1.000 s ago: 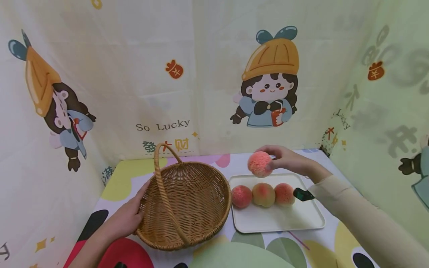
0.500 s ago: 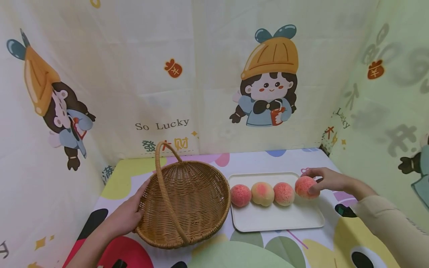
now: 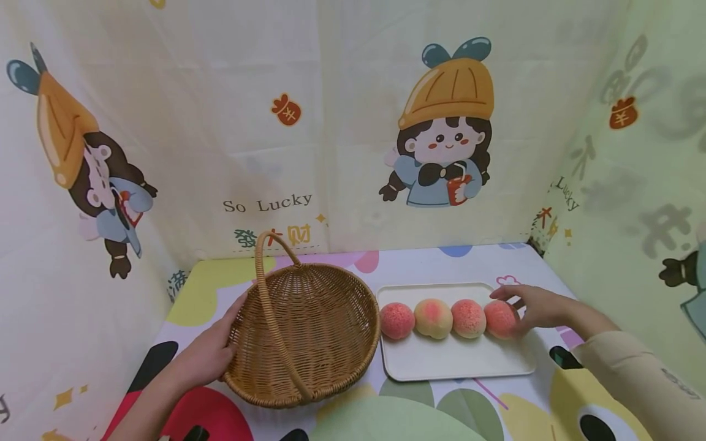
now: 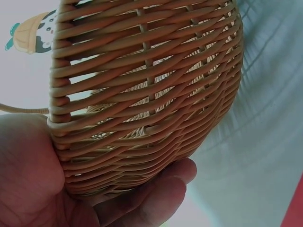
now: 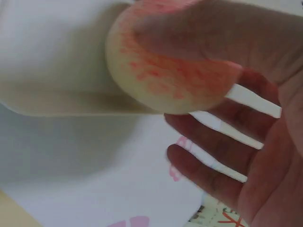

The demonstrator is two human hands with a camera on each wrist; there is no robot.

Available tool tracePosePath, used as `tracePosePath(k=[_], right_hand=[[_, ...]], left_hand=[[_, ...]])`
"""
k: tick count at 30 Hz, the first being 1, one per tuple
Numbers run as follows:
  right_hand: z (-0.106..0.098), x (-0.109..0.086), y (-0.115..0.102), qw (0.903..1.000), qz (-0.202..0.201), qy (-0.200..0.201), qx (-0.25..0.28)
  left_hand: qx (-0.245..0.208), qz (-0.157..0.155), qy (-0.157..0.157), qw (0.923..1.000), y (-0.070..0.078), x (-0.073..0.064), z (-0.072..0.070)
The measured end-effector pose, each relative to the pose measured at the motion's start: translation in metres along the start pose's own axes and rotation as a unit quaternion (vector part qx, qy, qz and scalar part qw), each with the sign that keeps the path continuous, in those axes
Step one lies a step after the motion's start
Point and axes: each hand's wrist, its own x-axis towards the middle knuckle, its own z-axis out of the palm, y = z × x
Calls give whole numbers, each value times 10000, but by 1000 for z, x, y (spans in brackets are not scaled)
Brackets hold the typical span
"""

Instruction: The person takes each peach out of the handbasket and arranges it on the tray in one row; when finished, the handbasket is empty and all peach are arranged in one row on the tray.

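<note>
My left hand grips the left side of a brown wicker basket, which tilts with its mouth toward me. In the left wrist view, the fingers curl under the woven wall. At the right end of a row, my right hand holds a pink peach low over a white tray. The right wrist view shows the thumb across this peach, with some fingers spread beside it. Left of it sit a pink peach, a yellowish peach and a redder peach.
The basket's arched handle rises above its rim. Right beside the basket lies the tray's left edge. A colourful printed cloth covers the table, and a cream curtain with cartoon figures encloses the back and sides.
My right hand has carried the peach from above the row, rightward and down to the row's right end beside the other peaches. The left hand and basket have stayed in place.
</note>
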Motion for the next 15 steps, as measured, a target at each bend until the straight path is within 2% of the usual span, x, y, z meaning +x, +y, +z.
tracePosePath(k=[5, 10, 12, 15], right_hand=[[3, 2, -2, 9980, -310, 213, -509], [5, 3, -3, 9962, -299, 348, -737], [5, 3, -4, 9962, -273, 373, -734], [5, 4, -5, 9969, -207, 372, -667]], left_hand=[[-51, 43, -79, 9999, 1, 2, -2], [469, 422, 21, 9980, -1, 5, -5], [634, 457, 75, 9969, -1, 5, -6], [484, 324, 1, 9983, -1, 5, -7]])
